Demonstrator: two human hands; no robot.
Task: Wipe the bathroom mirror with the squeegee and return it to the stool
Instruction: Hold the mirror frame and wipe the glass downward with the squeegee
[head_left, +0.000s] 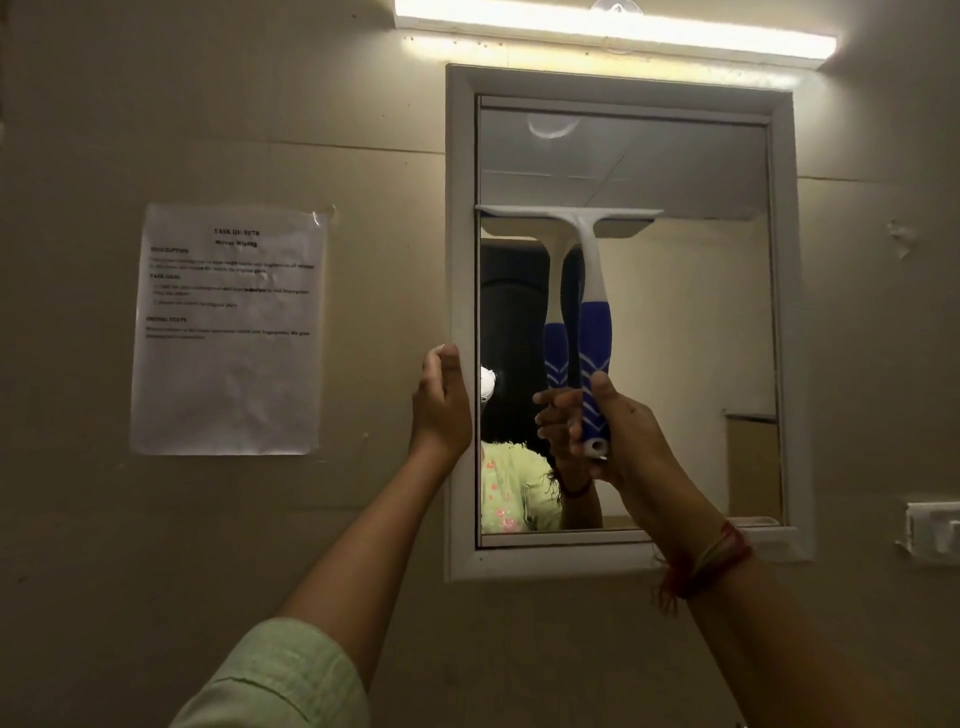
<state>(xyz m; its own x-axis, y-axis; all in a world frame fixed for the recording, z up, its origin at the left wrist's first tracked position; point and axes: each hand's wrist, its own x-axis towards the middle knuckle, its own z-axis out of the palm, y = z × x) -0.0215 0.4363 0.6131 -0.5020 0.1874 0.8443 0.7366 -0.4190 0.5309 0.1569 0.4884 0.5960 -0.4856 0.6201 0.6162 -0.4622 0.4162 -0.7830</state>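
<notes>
Here, squeegee (594, 322) on mirror (675, 338), beige wall (363, 130)

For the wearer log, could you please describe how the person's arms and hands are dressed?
The left hand and right hand are bare, without gloves. A pale green sleeve ends near the left elbow, leaving the forearm bare. The right wrist wears a red and yellowish thread band with frayed ends.
</notes>
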